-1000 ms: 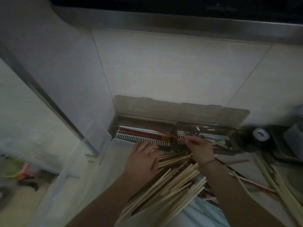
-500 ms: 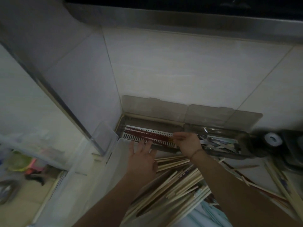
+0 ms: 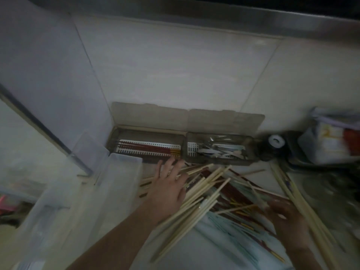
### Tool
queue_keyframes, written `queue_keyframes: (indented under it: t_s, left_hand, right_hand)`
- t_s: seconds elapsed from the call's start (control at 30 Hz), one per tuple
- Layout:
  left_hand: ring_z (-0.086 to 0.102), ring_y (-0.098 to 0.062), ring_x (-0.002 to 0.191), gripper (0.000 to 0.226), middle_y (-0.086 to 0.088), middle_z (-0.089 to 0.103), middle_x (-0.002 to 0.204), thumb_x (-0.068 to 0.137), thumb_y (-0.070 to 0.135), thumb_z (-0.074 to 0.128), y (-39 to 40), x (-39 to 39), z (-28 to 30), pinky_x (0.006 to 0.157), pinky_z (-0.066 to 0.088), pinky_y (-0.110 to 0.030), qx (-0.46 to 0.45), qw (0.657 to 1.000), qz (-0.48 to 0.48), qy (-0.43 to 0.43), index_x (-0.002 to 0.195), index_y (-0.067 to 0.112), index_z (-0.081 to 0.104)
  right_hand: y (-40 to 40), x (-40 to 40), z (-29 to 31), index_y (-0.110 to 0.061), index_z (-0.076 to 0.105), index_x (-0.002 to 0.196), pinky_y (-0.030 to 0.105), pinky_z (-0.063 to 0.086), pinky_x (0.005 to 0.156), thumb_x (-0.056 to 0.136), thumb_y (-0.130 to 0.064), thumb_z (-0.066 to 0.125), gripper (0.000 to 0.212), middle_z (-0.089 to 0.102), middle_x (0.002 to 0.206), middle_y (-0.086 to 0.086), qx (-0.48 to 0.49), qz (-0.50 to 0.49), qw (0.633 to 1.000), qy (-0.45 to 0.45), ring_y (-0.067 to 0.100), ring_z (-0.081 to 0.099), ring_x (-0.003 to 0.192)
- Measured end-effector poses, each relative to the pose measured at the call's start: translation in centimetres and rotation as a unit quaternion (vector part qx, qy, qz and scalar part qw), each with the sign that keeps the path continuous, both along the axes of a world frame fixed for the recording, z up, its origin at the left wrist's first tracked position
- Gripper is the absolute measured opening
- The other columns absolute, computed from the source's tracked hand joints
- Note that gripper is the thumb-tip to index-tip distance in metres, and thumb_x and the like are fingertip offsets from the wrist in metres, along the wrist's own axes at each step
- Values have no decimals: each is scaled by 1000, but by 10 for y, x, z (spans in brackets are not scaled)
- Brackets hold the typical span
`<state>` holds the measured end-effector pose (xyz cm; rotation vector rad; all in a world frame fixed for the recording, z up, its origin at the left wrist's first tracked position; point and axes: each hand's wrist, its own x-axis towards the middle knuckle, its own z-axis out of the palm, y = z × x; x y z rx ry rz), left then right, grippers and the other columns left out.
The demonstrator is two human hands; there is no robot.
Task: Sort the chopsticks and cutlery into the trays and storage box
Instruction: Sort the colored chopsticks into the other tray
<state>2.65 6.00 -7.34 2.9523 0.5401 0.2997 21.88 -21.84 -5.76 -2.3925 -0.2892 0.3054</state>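
Two brown lidded trays stand against the back wall. Red chopsticks (image 3: pixel 148 149) lie on a white slotted insert in the left tray (image 3: pixel 124 133). The right tray (image 3: pixel 247 162) holds several pieces of cutlery (image 3: pixel 220 151). In front of them lies a loose pile of pale wooden chopsticks (image 3: pixel 200 193) mixed with dark red ones (image 3: pixel 241 195). My left hand (image 3: pixel 168 184) rests flat on the pile's left side, fingers straight, fingertips near the left tray's front edge. Blurred, my right hand (image 3: pixel 286 219) hovers over the pile's right part; I cannot make out its fingers.
A clear plastic storage box (image 3: pixel 109 184) stands to the left of the pile. A roll of tape (image 3: pixel 276 140) and a bag of packets (image 3: pixel 329 141) sit at the right. More pale chopsticks (image 3: pixel 296 199) run along the right side.
My right hand has left the left tray and moved back and right over the pile. The red chopstick it held there lies in the tray. My left hand stays on the pile.
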Motion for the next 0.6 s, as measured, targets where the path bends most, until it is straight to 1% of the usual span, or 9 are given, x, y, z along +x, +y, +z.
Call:
queue_keyframes:
  t_s: [0.03,0.1,0.2,0.23,0.27,0.37,0.5,0.57,0.6]
  left_hand:
    - [30,-33,138,39,-4,43,144,83,34,55,-10,4,-3,112,24,-61,-15,1000,-28,-3,120,25,62]
    - [34,-33,136,40,-4,46,142,82,33,56,-28,11,-9,108,31,-59,-27,995,-95,-11,121,25,61]
    - [39,-30,131,36,-4,48,140,88,32,54,-56,19,-13,111,32,-54,-30,981,-191,-28,122,23,59]
    - [37,-28,132,35,-2,47,141,91,31,51,-66,20,-12,113,30,-53,-37,974,-220,-26,125,23,57]
    - [35,-26,134,35,1,45,142,94,32,48,-76,21,-13,114,28,-52,-40,968,-248,-14,128,25,54]
    - [33,-23,136,37,5,45,145,98,35,42,-100,22,-17,114,22,-51,-8,949,-314,33,133,28,50]
    - [28,-24,142,47,5,42,149,96,42,41,-115,17,-30,115,5,-53,2,954,-289,83,141,26,41]
    - [32,-25,141,51,4,45,146,93,46,44,-118,14,-35,115,5,-55,18,959,-265,99,139,24,43]
    - [34,-26,140,53,3,46,145,92,47,45,-120,14,-36,114,6,-56,23,961,-254,106,139,23,44]
  right_hand:
    - [-17,-4,-6,-39,62,72,-3,37,64,75,-6,78,37,67,75,-5,-24,-2,1000,-9,11,64,73]
    - [-40,-16,-10,-43,61,71,5,40,62,72,-2,79,44,66,69,-6,-49,0,998,-32,10,63,65]
    - [-54,-40,-10,-29,70,68,17,35,53,64,-3,84,29,56,57,-8,-94,29,991,-89,16,62,54]
    - [-57,-45,-12,-28,71,69,17,35,50,63,-5,85,28,57,59,-7,-104,40,989,-100,17,63,54]
    - [-60,-50,-16,-31,71,72,24,41,50,62,-7,85,29,62,66,-4,-117,50,987,-100,21,64,57]
    - [-73,-53,-31,-36,74,80,35,51,61,60,-8,83,35,68,87,0,-171,74,978,-96,33,62,76]
    - [-84,-50,-34,-38,72,99,30,48,76,76,-31,75,25,64,108,-7,-239,32,967,-86,24,52,101]
    - [-88,-51,-35,-39,71,96,30,48,73,78,-38,72,18,62,106,-7,-269,71,956,-88,22,52,100]
    - [-91,-52,-39,-36,72,88,32,50,66,72,-35,77,16,63,98,-4,-266,82,955,-106,26,55,93]
